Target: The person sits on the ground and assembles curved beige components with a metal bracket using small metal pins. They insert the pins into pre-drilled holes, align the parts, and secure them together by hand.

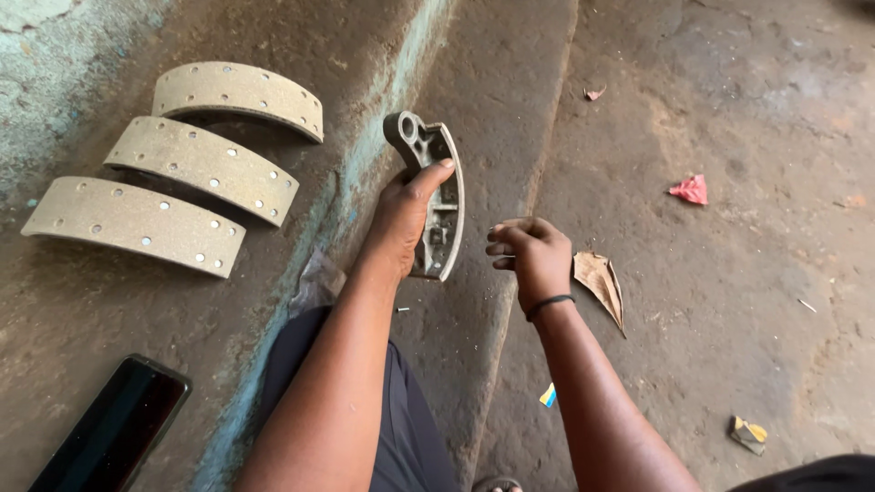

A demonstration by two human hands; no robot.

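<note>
My left hand (401, 219) grips a curved grey metal brake shoe (436, 187), held upright with its inner web facing me and the eyelet end at the top. My right hand (531, 255) hovers just right of the shoe, fingers loosely curled and holding nothing; it has a black band on the wrist. On the concrete slab to the left lie three brake shoes with tan riveted linings: the far one (241, 96), the middle one (202, 167) and the near one (137, 223).
A black phone (114, 428) lies face up at the lower left. A concrete step edge (538, 173) runs down the middle. On the dirt floor to the right are a dry leaf (600, 281), a red scrap (690, 189) and small litter (747, 433).
</note>
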